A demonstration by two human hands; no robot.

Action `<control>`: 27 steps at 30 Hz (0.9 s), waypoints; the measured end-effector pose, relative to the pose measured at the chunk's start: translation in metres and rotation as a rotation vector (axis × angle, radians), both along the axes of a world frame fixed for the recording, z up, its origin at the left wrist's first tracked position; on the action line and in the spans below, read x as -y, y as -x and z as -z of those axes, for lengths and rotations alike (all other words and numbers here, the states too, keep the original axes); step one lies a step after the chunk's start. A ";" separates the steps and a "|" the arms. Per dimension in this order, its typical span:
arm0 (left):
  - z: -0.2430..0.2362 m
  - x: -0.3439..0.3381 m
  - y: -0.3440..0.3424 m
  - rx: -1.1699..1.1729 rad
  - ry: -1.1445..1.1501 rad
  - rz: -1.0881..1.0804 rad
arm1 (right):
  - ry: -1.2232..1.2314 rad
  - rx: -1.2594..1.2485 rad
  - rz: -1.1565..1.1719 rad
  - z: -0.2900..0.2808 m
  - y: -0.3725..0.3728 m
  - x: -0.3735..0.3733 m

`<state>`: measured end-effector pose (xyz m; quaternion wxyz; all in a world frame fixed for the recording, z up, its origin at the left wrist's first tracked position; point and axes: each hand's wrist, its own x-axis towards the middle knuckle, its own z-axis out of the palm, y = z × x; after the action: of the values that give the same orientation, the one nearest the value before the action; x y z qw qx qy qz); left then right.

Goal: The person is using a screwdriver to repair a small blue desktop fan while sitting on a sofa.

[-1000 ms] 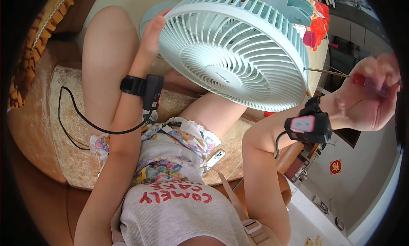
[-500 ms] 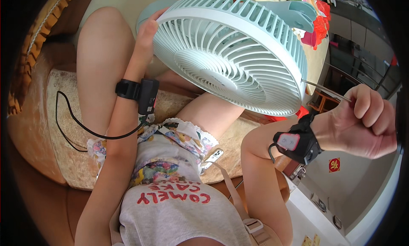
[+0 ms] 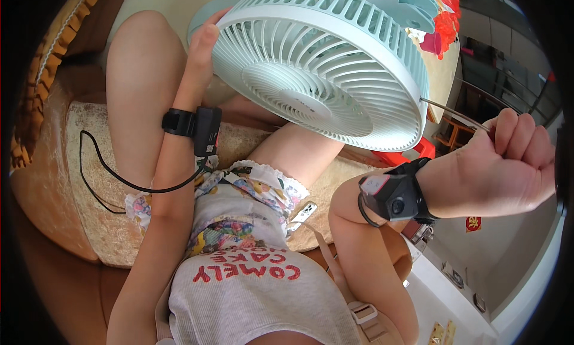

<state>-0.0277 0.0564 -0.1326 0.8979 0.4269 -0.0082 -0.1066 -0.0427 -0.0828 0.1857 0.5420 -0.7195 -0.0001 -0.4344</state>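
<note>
A pale mint-green fan (image 3: 311, 85) is tilted in front of me, its round slatted grille facing toward me and down. At its left rim, my left hand (image 3: 204, 49) is closed, with the fingers going behind the edge and partly hidden. Out to the right, my right hand (image 3: 517, 159) makes a fist around a screwdriver (image 3: 455, 113). Only the thin metal shaft shows; the handle is hidden inside the fist. The shaft's tip meets the right side of the fan's rim, and what it touches there is too small to tell.
Behind the fan, a pale table (image 3: 445, 85) bears red artificial flowers (image 3: 447, 25). I sit on a brown sofa with a worn cushion (image 3: 95, 183). A phone (image 3: 304, 213) lies by my hip, and a black cable (image 3: 107, 174) loops from my left wrist device (image 3: 206, 131).
The fan has shifted slightly up and left. My right wrist has rotated, turning its strapped device, while the fist stays around the screwdriver. My left hand keeps its hold on the rim.
</note>
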 end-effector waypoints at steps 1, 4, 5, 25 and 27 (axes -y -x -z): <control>0.001 0.001 -0.002 0.010 0.034 -0.007 | 0.083 0.060 0.198 0.003 -0.003 -0.005; 0.003 0.002 -0.005 0.026 0.084 0.038 | 0.198 0.154 0.479 0.011 -0.004 -0.022; 0.002 0.002 -0.006 0.027 0.084 0.036 | 0.198 0.155 0.478 0.013 -0.003 -0.026; 0.003 -0.002 -0.007 -0.024 0.052 0.042 | -0.437 -0.313 -1.085 -0.015 -0.029 0.077; 0.002 -0.003 -0.005 -0.027 0.033 0.044 | -0.533 -0.288 -0.984 -0.006 -0.030 0.081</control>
<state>-0.0224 0.0590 -0.1351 0.9024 0.4102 -0.0071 -0.1319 -0.0131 -0.1636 0.1914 0.8372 -0.5252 -0.1516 -0.0140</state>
